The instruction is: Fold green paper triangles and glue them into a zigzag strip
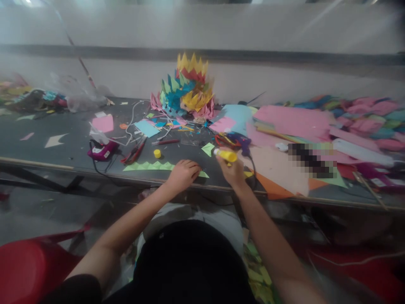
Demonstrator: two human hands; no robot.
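Head view: our left hand (182, 174) touches the paper strip (148, 166), likely flimsy, best edge-held; its grip is unclear. Our right hand (233, 171) clasps the glue stick (228, 156).

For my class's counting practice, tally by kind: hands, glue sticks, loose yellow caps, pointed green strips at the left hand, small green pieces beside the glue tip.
Hands (left hand, right hand): 2
Glue stick: 1
Yellow cap: 1
Pointed green strip: 1
Small green piece: 1
Total: 6

Single head view — worn on person's head, facing forward and down over tabletop (72, 162).
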